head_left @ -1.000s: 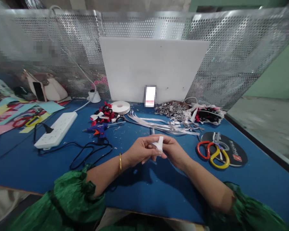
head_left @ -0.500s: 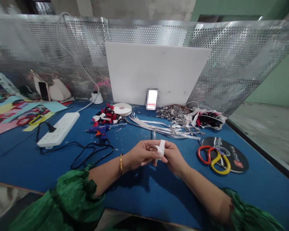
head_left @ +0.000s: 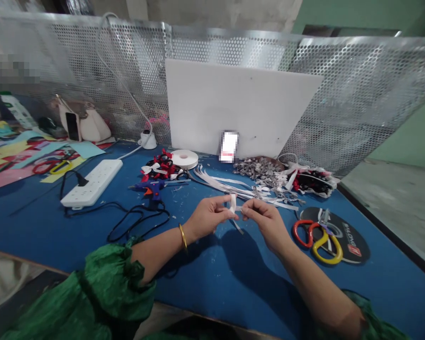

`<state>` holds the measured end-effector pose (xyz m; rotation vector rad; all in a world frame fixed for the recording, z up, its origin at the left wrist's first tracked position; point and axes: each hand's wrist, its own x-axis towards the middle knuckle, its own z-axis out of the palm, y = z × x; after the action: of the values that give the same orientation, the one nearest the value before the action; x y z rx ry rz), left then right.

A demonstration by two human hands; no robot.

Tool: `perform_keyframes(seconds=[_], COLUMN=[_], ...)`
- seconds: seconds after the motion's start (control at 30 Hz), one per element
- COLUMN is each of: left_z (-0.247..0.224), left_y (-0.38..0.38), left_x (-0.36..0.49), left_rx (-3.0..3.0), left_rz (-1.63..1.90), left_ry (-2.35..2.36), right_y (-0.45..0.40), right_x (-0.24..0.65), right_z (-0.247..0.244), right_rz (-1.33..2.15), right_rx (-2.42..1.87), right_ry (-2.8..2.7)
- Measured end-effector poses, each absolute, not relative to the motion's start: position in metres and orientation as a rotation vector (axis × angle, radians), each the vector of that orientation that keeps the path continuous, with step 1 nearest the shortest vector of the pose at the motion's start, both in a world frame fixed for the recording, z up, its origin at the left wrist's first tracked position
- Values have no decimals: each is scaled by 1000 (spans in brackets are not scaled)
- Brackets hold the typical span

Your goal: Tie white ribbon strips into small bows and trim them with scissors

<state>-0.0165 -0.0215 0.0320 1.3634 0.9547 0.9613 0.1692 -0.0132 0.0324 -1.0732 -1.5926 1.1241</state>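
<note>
Left of scissors (head_left: 326,230), white ribbon loop (head_left: 233,205) upright, pinched by left hand (head_left: 208,216); right hand (head_left: 268,223), nearer scissors, pinches strand (head_left: 238,208) running rightward.

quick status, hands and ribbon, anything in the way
Left hand pinching looped white ribbon. Right hand pinching another part of it. Scissors to the right, glue gun to the left, both apart from hands.

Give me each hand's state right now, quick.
Left hand: closed, holding a loop of white ribbon.
Right hand: closed, pinching a strip of white ribbon beside that loop.
</note>
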Motion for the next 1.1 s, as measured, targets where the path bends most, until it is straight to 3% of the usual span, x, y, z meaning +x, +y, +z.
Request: perform_keyframes(seconds=[0.3, 0.53, 0.8, 1.1], left_z=[35, 27, 18, 19], left_y=[-29, -23, -25, -30], left_x=[-13, -11, -8, -6], left_rx=[1529, 1489, 1707, 1934], left_rz=[937, 1056, 1050, 1032], left_ry=[945, 975, 1094, 1291], right_y=[-18, -34, -31, -29], right_x=[167, 149, 140, 139], right_z=[33, 37, 22, 18], right_rz=[1131, 575, 307, 431], right_rx=[-1033, -922, -1157, -1204], right_ry=[-1454, -1895, -1893, -1743])
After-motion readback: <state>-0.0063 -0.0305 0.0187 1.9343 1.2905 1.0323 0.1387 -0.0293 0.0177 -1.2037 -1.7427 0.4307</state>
